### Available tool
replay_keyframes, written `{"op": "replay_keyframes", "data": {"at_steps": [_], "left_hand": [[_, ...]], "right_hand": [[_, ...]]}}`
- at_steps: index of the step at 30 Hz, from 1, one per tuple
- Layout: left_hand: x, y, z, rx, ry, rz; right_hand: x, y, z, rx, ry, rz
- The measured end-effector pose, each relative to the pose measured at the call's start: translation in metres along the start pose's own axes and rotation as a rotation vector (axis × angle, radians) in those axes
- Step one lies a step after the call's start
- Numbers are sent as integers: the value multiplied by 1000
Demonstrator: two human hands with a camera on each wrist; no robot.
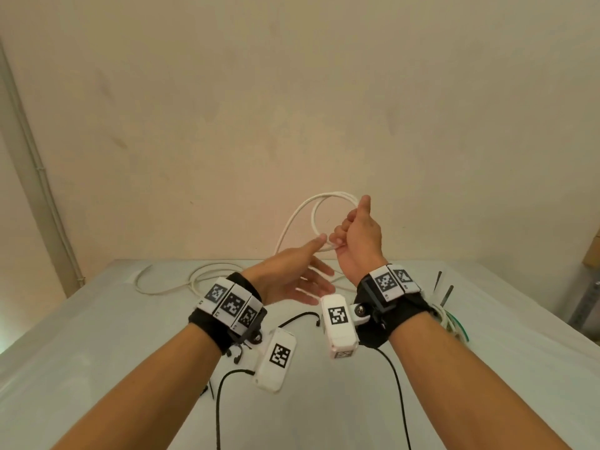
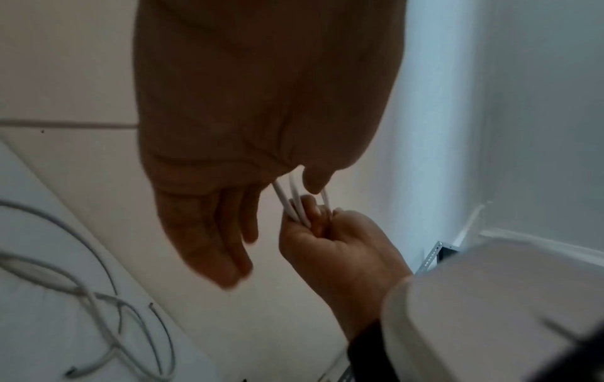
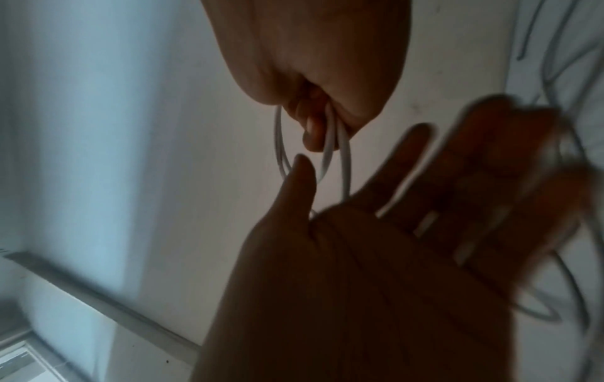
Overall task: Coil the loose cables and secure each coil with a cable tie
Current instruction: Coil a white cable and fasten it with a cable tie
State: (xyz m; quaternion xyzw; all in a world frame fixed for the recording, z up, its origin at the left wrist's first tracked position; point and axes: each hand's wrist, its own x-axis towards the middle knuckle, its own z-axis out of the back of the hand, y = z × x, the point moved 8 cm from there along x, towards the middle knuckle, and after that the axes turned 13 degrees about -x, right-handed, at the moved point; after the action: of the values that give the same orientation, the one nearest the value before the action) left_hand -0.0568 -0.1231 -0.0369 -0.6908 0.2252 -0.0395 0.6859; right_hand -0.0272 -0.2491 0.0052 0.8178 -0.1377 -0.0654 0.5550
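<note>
White table (image 1: 97, 336), unlabelled white cable (image 1: 328, 198)

No readable text anywhere; the wrist bands (image 1: 231, 303) carry only black-and-white square marker patterns.

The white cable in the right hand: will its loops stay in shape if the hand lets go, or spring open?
The cable looks springy: its loops hold round arcs above the right hand. Released untied, it would probably spring open. It seems light, gripped in one fist.
</note>
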Motion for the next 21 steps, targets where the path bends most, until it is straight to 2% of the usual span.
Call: {"op": "replay_keyframes", "data": {"at_steps": [3, 5, 7, 9, 12, 14, 17, 19, 21], "left_hand": [[11, -16, 2, -247, -106, -187], [13, -25, 7, -277, -197, -269], [14, -30, 15, -177, -282, -318], [15, -31, 21, -77, -289, -321], [12, -35, 39, 74, -302, -303], [10, -43, 51, 264, -330, -298], [9, -49, 52, 521, -281, -273], [8, -53, 46, 661, -250, -275], [8, -56, 43, 767, -243, -289]], "right_hand": [[-8, -13, -7, 14, 42, -38], [-14, -18, -12, -46, 106, -20], [-17, -17, -18, -121, 167, 0], [-16, -15, -23, -153, 247, -4], [-12, -12, -24, -210, 360, -71], [-10, -12, -19, -290, 406, -126], [-8, -11, -16, -509, 450, -152], [-7, -9, -17, -693, 453, -107], [-7, -8, -18, -773, 440, -69]]}}
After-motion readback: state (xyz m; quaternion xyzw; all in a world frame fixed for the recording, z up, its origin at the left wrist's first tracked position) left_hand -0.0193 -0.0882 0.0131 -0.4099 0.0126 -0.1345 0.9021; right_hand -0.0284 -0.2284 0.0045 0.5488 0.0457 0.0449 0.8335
